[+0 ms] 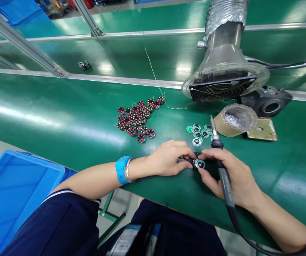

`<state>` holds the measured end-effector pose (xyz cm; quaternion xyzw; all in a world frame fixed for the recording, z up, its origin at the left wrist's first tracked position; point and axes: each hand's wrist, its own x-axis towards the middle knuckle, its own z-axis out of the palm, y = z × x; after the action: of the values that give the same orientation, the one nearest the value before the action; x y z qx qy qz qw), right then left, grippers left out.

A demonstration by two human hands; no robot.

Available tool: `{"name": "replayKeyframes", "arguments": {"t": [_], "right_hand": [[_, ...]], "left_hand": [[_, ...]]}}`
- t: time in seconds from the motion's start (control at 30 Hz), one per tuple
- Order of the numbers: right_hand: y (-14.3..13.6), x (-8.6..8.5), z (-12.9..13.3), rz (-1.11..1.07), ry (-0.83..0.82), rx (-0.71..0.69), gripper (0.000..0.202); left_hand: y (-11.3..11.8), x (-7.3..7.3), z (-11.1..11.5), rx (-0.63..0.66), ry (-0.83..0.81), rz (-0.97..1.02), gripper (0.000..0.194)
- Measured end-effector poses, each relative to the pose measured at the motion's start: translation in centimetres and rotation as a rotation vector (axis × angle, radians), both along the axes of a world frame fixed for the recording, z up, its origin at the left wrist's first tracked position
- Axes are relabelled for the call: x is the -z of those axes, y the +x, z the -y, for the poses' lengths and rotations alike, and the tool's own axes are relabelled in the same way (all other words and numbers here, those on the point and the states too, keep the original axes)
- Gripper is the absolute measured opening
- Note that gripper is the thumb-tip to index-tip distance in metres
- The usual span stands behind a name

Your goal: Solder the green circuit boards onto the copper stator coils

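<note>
My left hand reaches in from the left, its thumb and fingers closed on a small dark fixture that is mostly hidden. On that piece sits a round green circuit board. With a soldering iron tucked between its fingers, tip pointing up and away, my right hand also touches the board's edge with thumb and forefinger. Just beyond the hands lie several more round circuit boards. Farther left, many small ring-shaped copper coils with red-and-black cores are grouped on the green table.
A fume extractor with a foil duct hangs at the back right. Below it stand a tub, a soldering-iron stand and a sponge tray. Thin solder wire rises behind the coils. A blue crate is at lower left.
</note>
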<state>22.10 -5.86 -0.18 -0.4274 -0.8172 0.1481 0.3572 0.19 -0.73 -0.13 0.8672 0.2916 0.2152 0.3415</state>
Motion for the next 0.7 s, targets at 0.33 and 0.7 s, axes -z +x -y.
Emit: {"name": "replayKeyframes", "arguments": {"t": [0.33,0.7], "right_hand": [[0.3,0.2,0.0,-0.013,0.013,-0.050,0.044],[0.0,-0.4,0.1,0.002,0.138,-0.079,0.049]], "left_hand": [[-0.2,-0.3,-0.8,0.053,-0.181,0.155,0.008],[0.4,-0.8,-1.0,-0.012,-0.410,0.129,0.010]]}}
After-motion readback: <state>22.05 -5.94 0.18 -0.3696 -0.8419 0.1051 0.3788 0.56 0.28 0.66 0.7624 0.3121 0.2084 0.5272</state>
